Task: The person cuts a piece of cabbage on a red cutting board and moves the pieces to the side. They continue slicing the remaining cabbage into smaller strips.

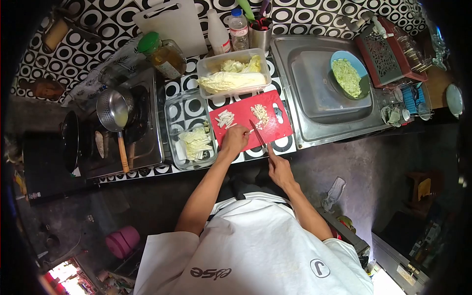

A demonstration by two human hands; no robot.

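My right hand (280, 171) is closed around the handle of a kitchen knife (258, 132), its blade pointing away from me over the red cutting board (237, 109). With fingers bent together, my left hand (236, 139) presses a small pale strip of cabbage stem (250, 131) on the board beside the blade. Left of the knife, above my left hand, lies a pile of white cabbage stem strips (225, 119). Finely chopped pale pieces (260, 116) form a heap near the blade tip, toward the board's handle hole.
A plastic container (265, 73) behind the board holds napa cabbage (232, 81); a glass container (169, 115) at left holds cabbage leaves (195, 143). Shredded cabbage (346, 77) fills a bowl (364, 84) at the sink (309, 129). A saucepan (105, 105) stands on the stove (150, 142).
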